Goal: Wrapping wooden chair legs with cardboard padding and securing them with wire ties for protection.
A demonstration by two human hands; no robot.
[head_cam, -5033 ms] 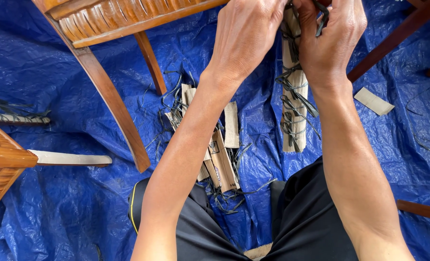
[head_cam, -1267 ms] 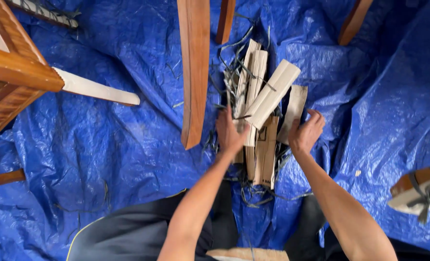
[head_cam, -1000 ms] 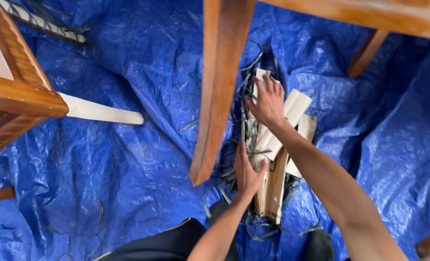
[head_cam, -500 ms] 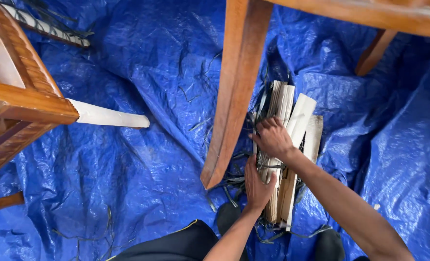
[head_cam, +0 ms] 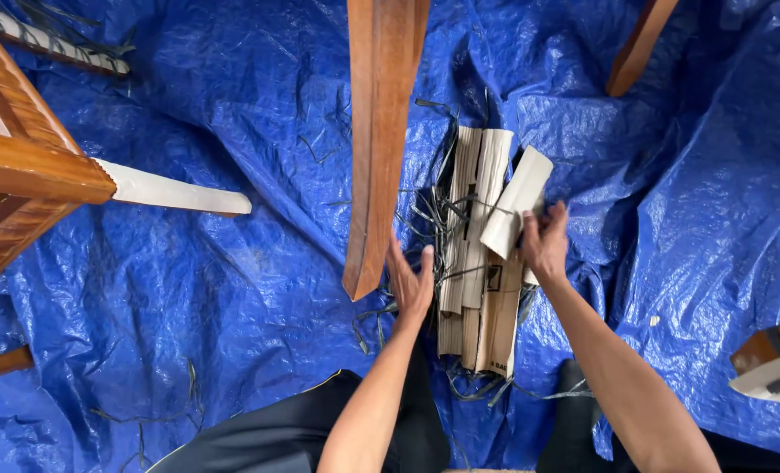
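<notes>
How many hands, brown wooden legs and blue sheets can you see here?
Hands: 2, the left hand and the right hand, both at the cardboard strips
Brown wooden legs hanging down: 2, the near leg and the far leg
Blue sheets: 1, the tarp
Total: 5

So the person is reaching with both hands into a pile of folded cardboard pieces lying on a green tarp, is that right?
Not quite: the tarp is blue, not green, as the head view shows. The rest holds: the left hand and right hand are both at the pile of folded cardboard pieces lying on it.
</notes>
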